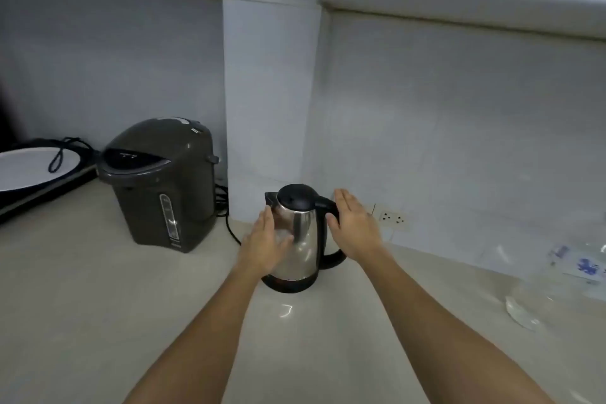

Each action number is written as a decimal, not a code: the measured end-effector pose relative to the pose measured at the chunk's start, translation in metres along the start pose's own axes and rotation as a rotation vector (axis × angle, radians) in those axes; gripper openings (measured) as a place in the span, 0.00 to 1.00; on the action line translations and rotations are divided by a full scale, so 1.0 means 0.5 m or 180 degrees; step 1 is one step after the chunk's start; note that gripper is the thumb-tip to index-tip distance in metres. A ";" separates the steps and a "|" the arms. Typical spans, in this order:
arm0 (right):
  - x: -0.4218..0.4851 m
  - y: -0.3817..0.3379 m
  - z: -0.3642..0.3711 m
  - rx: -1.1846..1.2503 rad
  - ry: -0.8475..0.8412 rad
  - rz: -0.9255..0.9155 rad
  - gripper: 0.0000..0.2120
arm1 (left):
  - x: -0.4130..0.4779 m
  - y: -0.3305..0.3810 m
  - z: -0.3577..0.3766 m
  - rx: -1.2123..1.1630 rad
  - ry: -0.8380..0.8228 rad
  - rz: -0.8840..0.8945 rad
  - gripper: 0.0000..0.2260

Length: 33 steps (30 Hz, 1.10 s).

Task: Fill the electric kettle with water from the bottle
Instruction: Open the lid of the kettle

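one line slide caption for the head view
Both open hands, left hand and right hand, flank the lidded steel kettle on the counter.

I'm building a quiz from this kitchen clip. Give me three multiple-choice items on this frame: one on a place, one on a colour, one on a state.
1. Where does the dark grey water boiler stand relative to the steel kettle?
A. To its left
B. To its right
C. In front of it

2. What colour is the kettle's lid?
A. White
B. Red
C. Black

3. What state is the lid in?
A. Shut
B. Flipped open
C. Taken off, lying on the counter

Answers: 1 A, since the boiler sits left of the kettle on the counter. 2 C, because the lid and handle are black above the steel body. 3 A, as the lid sits flat on top while the left hand and right hand flank the kettle with open fingers.
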State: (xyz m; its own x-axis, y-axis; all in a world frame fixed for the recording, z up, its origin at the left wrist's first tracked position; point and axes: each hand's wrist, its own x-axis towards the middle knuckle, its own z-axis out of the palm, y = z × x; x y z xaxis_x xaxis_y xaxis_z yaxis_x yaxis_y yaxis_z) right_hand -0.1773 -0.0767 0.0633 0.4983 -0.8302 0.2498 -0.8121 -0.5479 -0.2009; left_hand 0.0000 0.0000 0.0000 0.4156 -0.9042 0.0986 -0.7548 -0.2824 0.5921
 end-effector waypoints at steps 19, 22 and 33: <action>0.040 -0.003 0.057 0.0481 0.0078 0.0011 0.25 | 0.011 -0.023 0.068 -0.0918 0.0240 0.0083 0.47; 0.042 0.007 0.060 0.0606 0.0085 0.0014 0.27 | 0.011 -0.024 0.074 -0.1017 0.0257 0.0118 0.49; 0.054 -0.022 0.058 0.0772 0.0318 0.0192 0.23 | 0.012 -0.032 0.078 -0.1112 0.0335 0.0148 0.49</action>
State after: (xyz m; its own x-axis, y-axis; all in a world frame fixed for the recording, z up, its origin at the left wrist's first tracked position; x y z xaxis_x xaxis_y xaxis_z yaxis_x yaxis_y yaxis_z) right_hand -0.1462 -0.0960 0.0448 0.4090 -0.8545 0.3202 -0.7370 -0.5162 -0.4363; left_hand -0.0055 -0.0134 -0.0402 0.4487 -0.8704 0.2028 -0.5628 -0.0989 0.8206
